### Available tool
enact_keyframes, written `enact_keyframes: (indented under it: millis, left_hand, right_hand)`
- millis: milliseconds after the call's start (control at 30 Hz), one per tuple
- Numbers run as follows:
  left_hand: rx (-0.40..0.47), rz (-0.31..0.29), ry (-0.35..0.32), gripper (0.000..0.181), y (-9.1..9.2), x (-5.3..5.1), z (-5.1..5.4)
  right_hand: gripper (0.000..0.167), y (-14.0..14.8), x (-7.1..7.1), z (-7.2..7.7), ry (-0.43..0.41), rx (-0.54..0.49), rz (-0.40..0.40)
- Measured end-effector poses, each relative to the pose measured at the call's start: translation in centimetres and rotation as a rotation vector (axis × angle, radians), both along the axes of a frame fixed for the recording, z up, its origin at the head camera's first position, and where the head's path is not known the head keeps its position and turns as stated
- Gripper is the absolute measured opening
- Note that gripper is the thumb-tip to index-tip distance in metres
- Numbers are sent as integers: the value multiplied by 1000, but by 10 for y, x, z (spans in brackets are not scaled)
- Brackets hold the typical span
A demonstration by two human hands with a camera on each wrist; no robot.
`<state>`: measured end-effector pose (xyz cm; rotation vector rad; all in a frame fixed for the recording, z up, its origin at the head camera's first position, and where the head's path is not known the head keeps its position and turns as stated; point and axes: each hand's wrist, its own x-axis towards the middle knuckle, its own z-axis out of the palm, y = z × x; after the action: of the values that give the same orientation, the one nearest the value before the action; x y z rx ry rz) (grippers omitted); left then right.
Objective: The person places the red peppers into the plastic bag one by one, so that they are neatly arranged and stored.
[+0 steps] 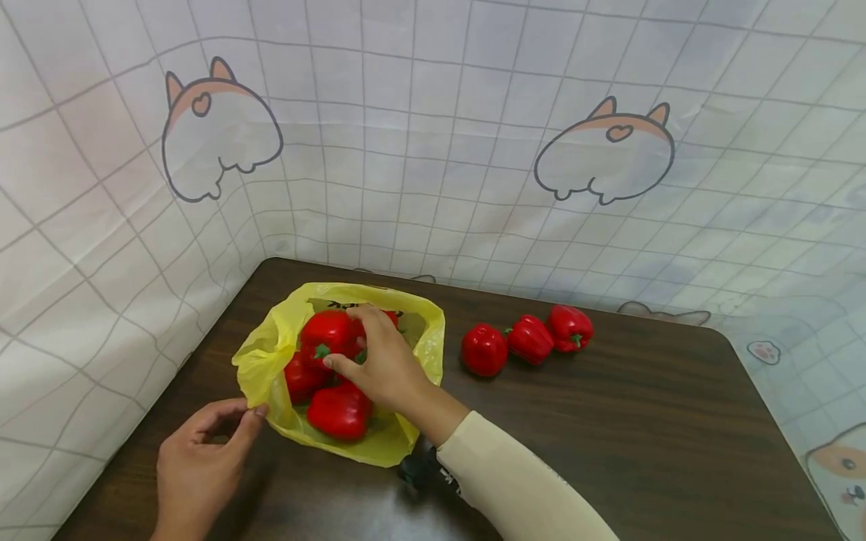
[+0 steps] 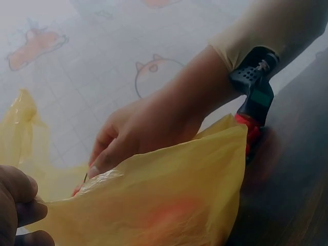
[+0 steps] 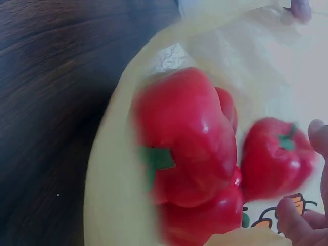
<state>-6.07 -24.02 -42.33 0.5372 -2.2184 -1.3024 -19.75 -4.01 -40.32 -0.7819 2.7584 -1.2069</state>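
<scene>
A yellow plastic bag (image 1: 429,353) stands with its mouth wide, holding several red bell peppers (image 1: 340,411). My left hand (image 1: 203,454) pinches the bag's rim at its near left side. Inside the mouth, my right hand (image 1: 387,368) is over the peppers, thumb and fingers spread apart beside an upper red bell pepper (image 1: 328,330). In the right wrist view, that hand's fingertips (image 3: 289,218) are close to a pepper (image 3: 274,161) with a green stem; whether they touch it I cannot tell. The left wrist view shows the bag's side (image 2: 169,200) hiding most of its contents.
To the right of the bag, three more red bell peppers (image 1: 530,340) lie in a row on the dark wooden table (image 1: 609,451). A white gridded cloth (image 1: 419,150) with cartoon animals hangs behind the table. A dark device (image 2: 256,84) is strapped to the right wrist.
</scene>
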Motion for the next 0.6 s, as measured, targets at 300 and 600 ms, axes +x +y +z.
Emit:
enact_keyframes:
  millis: [300,600]
  left_hand:
    - [-5,-7,3,15,-1,0,-1]
    - [-21,-6,14,14,0,0,0]
  right_hand:
    - [65,13,3,0,27,74,11]
    - [57,29,2,6,90,66,61]
